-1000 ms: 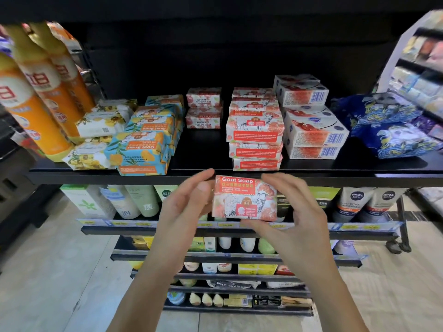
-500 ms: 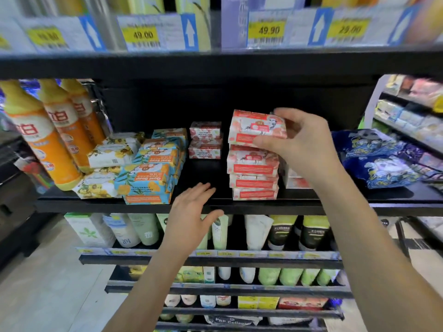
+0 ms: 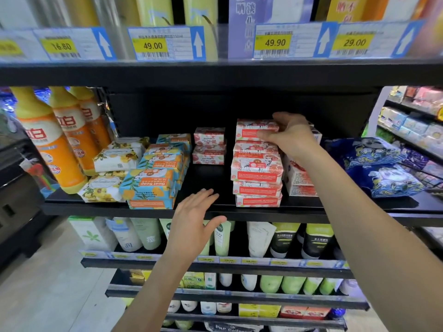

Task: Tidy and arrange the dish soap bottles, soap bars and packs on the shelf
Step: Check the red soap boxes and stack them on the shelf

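My right hand (image 3: 288, 135) grips a red goat soap box (image 3: 255, 128) by its right end, on top of the back stack of red soap boxes. A front stack of red boxes (image 3: 257, 180) stands at the black shelf's front edge (image 3: 96, 208). My left hand (image 3: 195, 218) hovers flat, fingers straight, over the shelf edge and holds nothing. Two small pink soap boxes (image 3: 209, 146) sit stacked at the back. Blue goat soap boxes (image 3: 155, 173) and white floral soap bars (image 3: 115, 159) lie to the left, beside orange dish soap bottles (image 3: 51, 142).
White boxes (image 3: 299, 178) stand behind my right forearm. Blue patterned packs (image 3: 378, 164) lie at the shelf's right end. A price-tag rail (image 3: 167, 43) runs overhead. Tubes and bottles (image 3: 261, 238) fill the lower shelves. There is bare shelf between the blue and red stacks.
My right hand carried the red soap box up from in front of the shelf to the top of the back stack. The left hand let go and moved to the shelf edge.
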A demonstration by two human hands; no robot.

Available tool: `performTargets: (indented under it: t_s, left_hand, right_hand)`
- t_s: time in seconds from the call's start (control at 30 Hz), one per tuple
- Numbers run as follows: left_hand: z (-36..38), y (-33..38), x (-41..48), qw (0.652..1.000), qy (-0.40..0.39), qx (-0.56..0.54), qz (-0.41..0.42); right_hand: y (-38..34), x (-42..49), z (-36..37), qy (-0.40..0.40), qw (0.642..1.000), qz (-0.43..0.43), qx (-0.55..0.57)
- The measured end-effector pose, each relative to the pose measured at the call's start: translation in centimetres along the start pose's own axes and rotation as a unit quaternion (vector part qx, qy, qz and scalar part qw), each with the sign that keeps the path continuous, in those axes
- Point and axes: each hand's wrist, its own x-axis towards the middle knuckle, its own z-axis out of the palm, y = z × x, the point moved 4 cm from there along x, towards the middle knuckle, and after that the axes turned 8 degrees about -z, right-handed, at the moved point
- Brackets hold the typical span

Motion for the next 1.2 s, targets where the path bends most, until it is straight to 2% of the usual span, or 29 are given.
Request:
performTargets:
  t_s: [0.17,0.3,0.37,0.43,0.6,0.7,0.87,1.0,1.1,1.2]
  left_hand:
    - [0.2,-0.2,0.0,1.000,-0.005,0.002,-0.003]
    - [0.2,-0.1,0.1,1.000,0.004,0.000,0.002]
    - [0.2,0.0,0.1,1.000,0.008,-0.005,0.000]
    - [0.2,0.0,0.1,1.000,0.007,-0.009,-0.002]
    - [-1.0,1.1,0.5,0.999,-0.024,-0.006,-0.021]
    - [-2.9,2.3,2.0,0.999,-0.025,-0.017,-0.015]
    - [-6.8,5.2,7.0,0.999,0.006,0.049,0.022]
    - [-7.6,5.7,12.1,0.990,-0.059,0.128,0.002]
    - [-7.0,5.5,14.7,0.970,-0.109,0.218,-0.009]
    - [-5.9,4.6,16.4,0.960,-0.139,0.241,-0.020]
  right_hand:
    - [0.0,-4.0,-1.7,0.042,0.993,-0.082,-0.068]
    - [1.8,-9.5,-3.0,0.117,0.974,-0.131,-0.140]
    - [2.7,-12.2,-3.1,0.131,0.965,-0.159,-0.163]
    - [4.3,-14.0,-2.8,0.111,0.958,-0.173,-0.201]
    - [9.0,-15.1,-0.8,-0.005,0.939,-0.152,-0.309]
    - [9.8,-15.3,-0.3,-0.009,0.937,-0.162,-0.309]
    - [10.6,-15.5,-0.1,0.007,0.943,-0.154,-0.296]
    - [10.6,-15.6,0.1,0.030,0.946,-0.155,-0.283]
    - [10.7,-15.5,0.1,0.043,0.947,-0.165,-0.273]
    - [10.9,-15.6,0.1,0.051,0.947,-0.173,-0.267]
